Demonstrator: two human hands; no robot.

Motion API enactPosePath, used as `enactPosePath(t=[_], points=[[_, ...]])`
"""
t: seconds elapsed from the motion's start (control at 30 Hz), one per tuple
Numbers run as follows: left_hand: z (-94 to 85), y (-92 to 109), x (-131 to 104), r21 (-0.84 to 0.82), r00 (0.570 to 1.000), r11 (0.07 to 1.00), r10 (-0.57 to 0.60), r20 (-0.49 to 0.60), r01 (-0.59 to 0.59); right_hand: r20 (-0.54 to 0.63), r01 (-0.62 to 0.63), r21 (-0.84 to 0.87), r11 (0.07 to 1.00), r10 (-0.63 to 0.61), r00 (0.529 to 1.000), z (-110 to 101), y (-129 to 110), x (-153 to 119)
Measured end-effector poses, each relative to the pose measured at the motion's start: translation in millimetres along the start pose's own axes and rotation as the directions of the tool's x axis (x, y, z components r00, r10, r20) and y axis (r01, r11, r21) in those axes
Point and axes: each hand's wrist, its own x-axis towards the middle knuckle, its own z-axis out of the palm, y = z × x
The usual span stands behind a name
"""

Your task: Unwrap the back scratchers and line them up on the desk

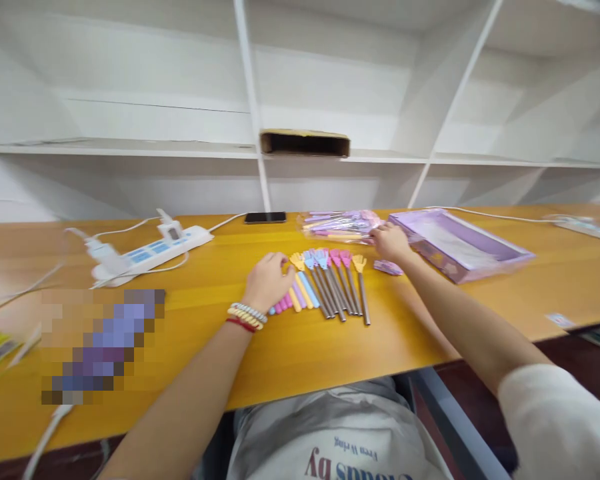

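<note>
My left hand (pixel 269 281) rests above the left end of a row of back scratchers, its fingers curled; what they hold, if anything, is hidden. Beside it several pastel handles (pixel 300 293) in pink, purple, yellow and blue lie side by side, partly covered by the hand. To their right, several back scratchers (pixel 337 287) with metal rods and small hand-shaped heads in blue, pink and yellow are fanned out. Farther back, my right hand (pixel 391 241) has its fingers closed at the right edge of a clear plastic bag (pixel 337 225) holding more such sticks.
A purple open box (pixel 460 243) stands on the right, with a small purple packet (pixel 389 267) near it. A phone (pixel 265 217) lies at the back. A white power strip (pixel 153 253) with cables and a pixelated object (pixel 110 343) are on the left. A cardboard box (pixel 305 143) sits on the shelf.
</note>
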Motion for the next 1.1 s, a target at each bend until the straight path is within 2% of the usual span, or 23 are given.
enactPosePath(t=[0.1,0.23,0.33,0.4,0.47,0.57,0.63,0.77,0.83,0.93,1.1], points=[[-1.9,8,-4,-0.043,1.000,0.999,0.007,-0.010,-0.008,-0.252,0.040,0.010,0.999,-0.036,0.967,1,4,0],[-6.4,16,-8,0.023,0.998,0.999,-0.032,-0.047,0.033,-0.554,0.185,0.089,0.979,-0.105,0.826,9,-7,1],[-12.3,21,-10,-0.010,0.991,1.000,-0.014,-0.133,0.013,-0.598,0.364,0.097,0.926,-0.238,0.765,10,-30,-5],[-14.8,23,-11,-0.034,0.985,0.999,-0.002,-0.173,-0.003,-0.571,0.478,0.101,0.872,-0.343,0.746,10,-46,-12],[-14.5,23,-11,-0.059,0.984,0.998,0.018,-0.175,-0.028,-0.553,0.539,0.111,0.835,-0.398,0.732,9,-57,-16],[-10.0,19,-11,-0.082,0.994,0.995,0.044,-0.102,-0.053,-0.543,0.545,0.109,0.831,-0.409,0.733,10,-64,-19],[-6.5,17,-10,-0.100,0.995,0.994,0.035,-0.091,-0.044,-0.529,0.526,0.107,0.844,-0.400,0.748,12,-64,-20],[-2.4,9,-8,-0.275,0.980,0.960,0.006,-0.201,-0.063,-0.489,0.468,0.137,0.873,-0.351,0.798,13,-62,-22],[-1.4,3,-4,-0.417,0.972,0.908,-0.062,-0.229,-0.040,-0.476,0.441,0.165,0.882,-0.320,0.819,12,-62,-24],[0.1,-8,4,-0.529,0.969,0.846,-0.176,-0.174,0.058,-0.448,0.420,0.196,0.886,-0.300,0.842,10,-65,-25],[-1.4,-21,10,-0.524,0.987,0.841,-0.163,-0.017,0.130,-0.450,0.409,0.248,0.878,-0.269,0.851,8,-67,-27]])
